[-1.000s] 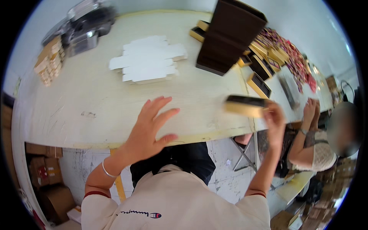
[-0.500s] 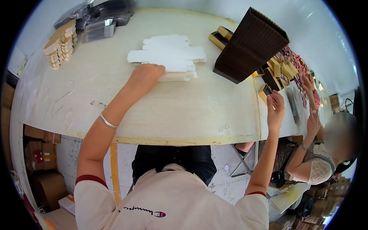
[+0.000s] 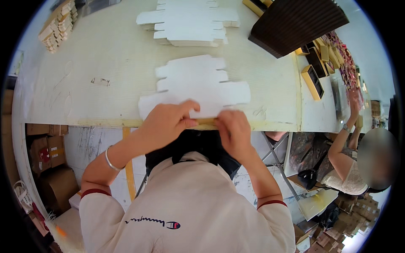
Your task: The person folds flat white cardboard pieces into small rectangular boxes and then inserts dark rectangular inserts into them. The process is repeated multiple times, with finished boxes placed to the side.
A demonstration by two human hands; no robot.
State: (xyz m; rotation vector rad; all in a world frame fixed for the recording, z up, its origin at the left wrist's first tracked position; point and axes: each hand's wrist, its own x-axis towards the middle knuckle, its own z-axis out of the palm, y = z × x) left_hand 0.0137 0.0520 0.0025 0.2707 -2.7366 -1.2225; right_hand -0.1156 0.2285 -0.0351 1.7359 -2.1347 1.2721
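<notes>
- At the near edge of the pale table (image 3: 84, 55): a flat white die-cut carton blank (image 3: 198, 86), lying alone with its notched tabs pointing right and its near margin hanging at the table's lip.
- Left hand (image 3: 166, 122) on the blank's near-left corner, thumb and fingers pinched together on the cardboard edge; silver bangle (image 3: 110, 158) on that wrist.
- Right hand (image 3: 234, 130) just beside it to the right, fingers curled down and closed on the same near edge; between the two hands, a short strip of yellowish table edge showing.
- Hands nearly touching, both clamped on the blank, forearms coming up from a cream shirt with dark red cuffs.
- Farther back, centre: a stack of white carton blanks (image 3: 190, 23) of the same cut, well apart from the one in hand.
- Far right: a dark brown ribbed box (image 3: 299, 21), tilted, its corner over the table.
- Right of that, along the next table: a row of yellow-and-black boxes (image 3: 314, 71), some open-faced, running away toward the far right.
- Far left corner: small tan cartons (image 3: 59, 25) piled in a leaning block.
- Under the table on the left: brown cardboard boxes (image 3: 48, 152) on the floor.
- Right side, lower: another person (image 3: 350, 168) seated, one arm raised toward the neighbouring table.
</notes>
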